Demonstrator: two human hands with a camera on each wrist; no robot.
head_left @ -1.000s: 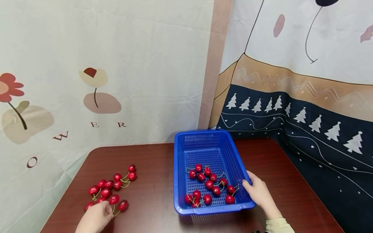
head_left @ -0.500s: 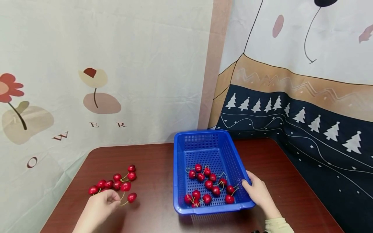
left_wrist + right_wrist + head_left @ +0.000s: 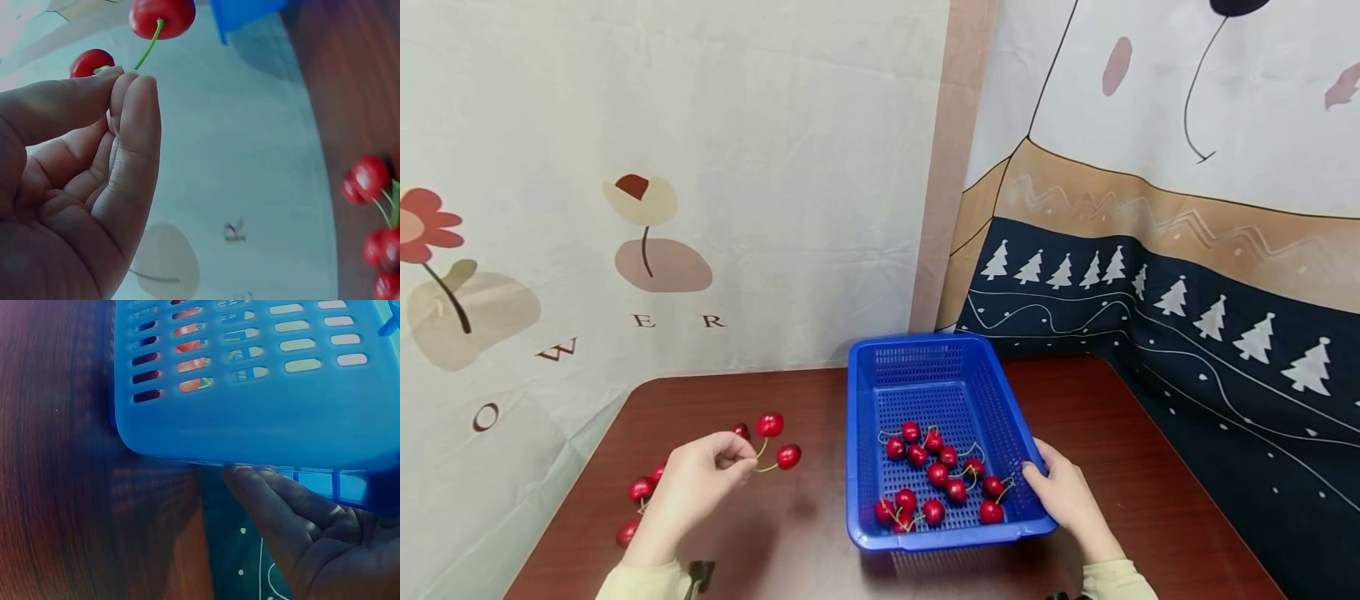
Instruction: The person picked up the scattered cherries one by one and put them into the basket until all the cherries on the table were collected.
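Thumb and fingertips of my left hand (image 3: 700, 483) pinch the green stems of a pair of red cherries (image 3: 788, 456), held up over the table left of the basket. In the left wrist view, one of these cherries (image 3: 164, 17) stands out beyond the fingertips on its stem. My right hand (image 3: 1066, 496) grips the right rim of a blue plastic basket (image 3: 853, 450), near its front corner. Below the basket's rim, fingers (image 3: 269, 506) show in the right wrist view. Several red cherries with stems (image 3: 937, 475) lie inside, mostly toward the front.
More cherries (image 3: 641, 489) lie on the brown table (image 3: 820, 517) at the left, partly hidden behind my left hand and forearm. A printed cloth (image 3: 812, 208) hangs along the table's back, and a dark tree-patterned cloth (image 3: 1210, 400) along its right side.
My left hand has lifted the cherry pair off the table by the stems and carried it right and farther back, toward the basket. The right hand and basket stay in place.
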